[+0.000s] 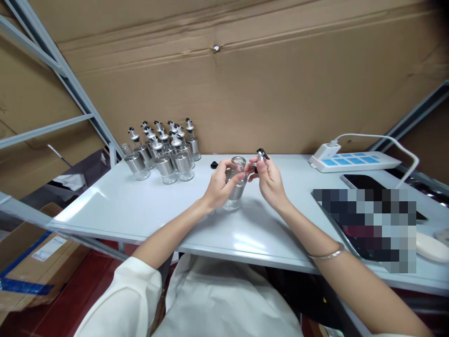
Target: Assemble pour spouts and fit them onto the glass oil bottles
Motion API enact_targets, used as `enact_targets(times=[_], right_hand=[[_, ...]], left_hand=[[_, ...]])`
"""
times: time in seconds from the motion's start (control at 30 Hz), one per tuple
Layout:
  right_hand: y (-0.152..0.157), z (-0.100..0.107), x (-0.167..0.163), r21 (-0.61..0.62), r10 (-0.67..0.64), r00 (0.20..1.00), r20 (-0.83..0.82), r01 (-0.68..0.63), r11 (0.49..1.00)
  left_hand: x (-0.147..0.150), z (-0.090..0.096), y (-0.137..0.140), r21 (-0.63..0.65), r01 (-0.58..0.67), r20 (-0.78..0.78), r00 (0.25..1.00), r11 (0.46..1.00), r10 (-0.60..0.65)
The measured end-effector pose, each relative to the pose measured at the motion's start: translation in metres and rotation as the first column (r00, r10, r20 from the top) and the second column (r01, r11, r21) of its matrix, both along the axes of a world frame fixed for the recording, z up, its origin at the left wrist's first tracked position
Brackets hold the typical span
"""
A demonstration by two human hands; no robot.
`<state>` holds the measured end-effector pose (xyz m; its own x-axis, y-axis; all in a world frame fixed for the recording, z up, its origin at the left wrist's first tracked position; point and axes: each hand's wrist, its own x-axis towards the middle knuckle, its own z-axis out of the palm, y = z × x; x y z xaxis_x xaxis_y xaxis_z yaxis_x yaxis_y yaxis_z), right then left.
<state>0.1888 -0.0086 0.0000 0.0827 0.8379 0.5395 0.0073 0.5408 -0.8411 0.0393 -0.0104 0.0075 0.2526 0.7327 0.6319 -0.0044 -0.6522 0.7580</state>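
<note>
- Now, in the head view, the left hand [220,185] is closed around the upper part of a clear glass bottle [238,192], thumb across its front; the bottle is in front of the person, over the table [150,206], and whether its base touches the top I cannot tell.
- Its long axis runs close to upright, leaning slightly, with the round mouth bare and facing up.
- Just right of that mouth, the right hand [271,182] pinches a pourer [260,153] between thumb and fingers, spout end up; its lower part is mostly hidden by the fingers. Pourer and mouth look apart, and the right hand is the nearer one to the pourer.
- Bottle: thick, glossy glass with a rolled lip and a smooth, silvery band around the body. Pourer: silvery, rounded body with a small black flap on top.
- Beyond the left hand lies a small black piece [213,165], low and roundish.
- Farther left stands a cluster of similar bottles [164,164], most topped with pourers; the leftmost bottle [135,164] shows a bare neck.
- Behind, creased brown cardboard [266,93] rises, matte against the shiny pale tabletop.
</note>
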Motion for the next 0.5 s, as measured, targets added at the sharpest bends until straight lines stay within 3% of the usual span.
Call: enact_targets(times=[0.27, 0.5], right_hand=[[0.0, -0.002, 0.002, 0.062, -0.079, 0.994, 0.072, 0.074, 0.995], [-0.006, 0.023, -0.01, -0.057, 0.185, 0.965, -0.185, -0.198, 0.978]], left_hand=[[0.001, -0.009, -0.007, -0.103, 0.082, -0.054, 0.995, 0.991, -0.088], [0.003, -0.006, -0.009, -0.129, 0.12, -0.1, 0.986, 0.984, -0.133]])
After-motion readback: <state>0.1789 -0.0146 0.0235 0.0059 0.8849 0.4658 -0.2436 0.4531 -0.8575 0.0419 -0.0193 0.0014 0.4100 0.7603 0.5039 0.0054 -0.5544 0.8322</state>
